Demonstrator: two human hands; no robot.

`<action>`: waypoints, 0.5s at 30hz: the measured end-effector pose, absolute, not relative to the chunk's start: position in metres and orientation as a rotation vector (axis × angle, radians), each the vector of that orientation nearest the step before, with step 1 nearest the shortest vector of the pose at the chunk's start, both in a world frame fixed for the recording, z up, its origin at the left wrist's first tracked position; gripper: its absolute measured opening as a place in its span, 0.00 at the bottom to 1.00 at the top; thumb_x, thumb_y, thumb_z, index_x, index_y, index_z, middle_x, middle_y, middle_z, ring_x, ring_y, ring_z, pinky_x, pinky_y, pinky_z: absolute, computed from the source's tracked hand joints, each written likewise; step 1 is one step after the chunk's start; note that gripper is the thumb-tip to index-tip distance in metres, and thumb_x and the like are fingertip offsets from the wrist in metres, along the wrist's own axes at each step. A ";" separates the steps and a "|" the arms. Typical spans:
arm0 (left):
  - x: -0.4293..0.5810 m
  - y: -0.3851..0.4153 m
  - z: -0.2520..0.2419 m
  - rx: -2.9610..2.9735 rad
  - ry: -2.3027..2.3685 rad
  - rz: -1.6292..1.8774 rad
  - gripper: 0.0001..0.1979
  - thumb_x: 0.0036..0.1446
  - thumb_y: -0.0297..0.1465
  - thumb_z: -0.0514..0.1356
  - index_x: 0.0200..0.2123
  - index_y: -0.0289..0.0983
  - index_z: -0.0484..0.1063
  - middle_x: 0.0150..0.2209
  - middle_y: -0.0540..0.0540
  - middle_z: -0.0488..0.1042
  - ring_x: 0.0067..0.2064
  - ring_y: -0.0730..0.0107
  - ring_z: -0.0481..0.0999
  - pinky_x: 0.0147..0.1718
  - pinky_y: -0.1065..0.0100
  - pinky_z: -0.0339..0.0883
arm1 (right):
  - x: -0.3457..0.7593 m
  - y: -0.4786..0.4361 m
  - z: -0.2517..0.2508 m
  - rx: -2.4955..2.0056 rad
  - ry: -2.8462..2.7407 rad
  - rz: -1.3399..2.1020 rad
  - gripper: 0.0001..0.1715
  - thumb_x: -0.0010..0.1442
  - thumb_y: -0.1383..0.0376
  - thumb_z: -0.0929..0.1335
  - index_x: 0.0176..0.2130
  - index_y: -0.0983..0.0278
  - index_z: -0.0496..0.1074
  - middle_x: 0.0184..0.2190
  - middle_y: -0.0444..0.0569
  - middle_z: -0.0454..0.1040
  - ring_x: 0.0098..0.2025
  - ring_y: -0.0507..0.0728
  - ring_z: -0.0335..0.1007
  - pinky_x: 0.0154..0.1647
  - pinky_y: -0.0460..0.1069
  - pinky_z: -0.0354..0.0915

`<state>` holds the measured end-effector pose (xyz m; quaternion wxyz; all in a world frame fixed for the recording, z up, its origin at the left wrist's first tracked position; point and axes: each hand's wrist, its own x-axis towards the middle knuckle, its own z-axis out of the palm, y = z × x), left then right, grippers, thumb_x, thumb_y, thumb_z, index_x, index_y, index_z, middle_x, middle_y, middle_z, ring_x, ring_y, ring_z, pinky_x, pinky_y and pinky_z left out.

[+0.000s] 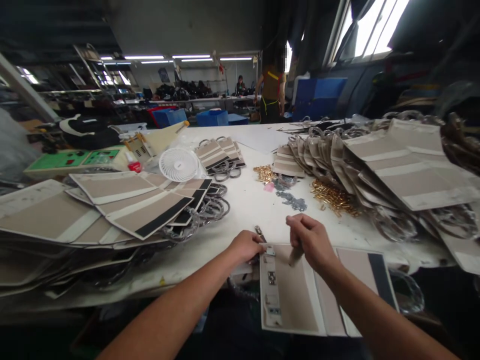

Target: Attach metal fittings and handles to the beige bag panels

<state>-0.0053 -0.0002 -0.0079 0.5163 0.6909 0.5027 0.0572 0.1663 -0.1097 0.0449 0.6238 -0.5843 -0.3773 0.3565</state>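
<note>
A beige bag panel [296, 300] with white strips and a dark band lies at the near edge of the white table [247, 205]. Metal clasp plates run along its left strip. My left hand [245, 246] is closed at the panel's top left corner, pressing a small metal fitting [268, 250], with a thin metal tool [259, 233] lying just beyond the fingers. My right hand [309, 240] hovers over the panel's top edge, its fingers curled round a small dark tool [295, 256] that points down at the panel.
Stacks of beige panels with ring handles lie at the left [123, 205] and right [397, 165]. Gold fittings [332, 195], grey metal parts [294, 201] and a small white fan [178, 164] sit mid-table. A person [272, 92] stands beyond the far end.
</note>
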 end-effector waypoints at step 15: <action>-0.004 0.005 -0.017 1.556 1.193 0.104 0.10 0.48 0.30 0.72 0.36 0.36 0.85 0.23 0.51 0.77 0.23 0.72 0.72 0.25 0.72 0.65 | 0.150 -0.098 0.023 -0.807 -0.456 0.654 0.21 0.64 0.60 0.72 0.22 0.62 0.65 0.16 0.35 0.55 0.15 0.47 0.50 0.17 0.46 0.53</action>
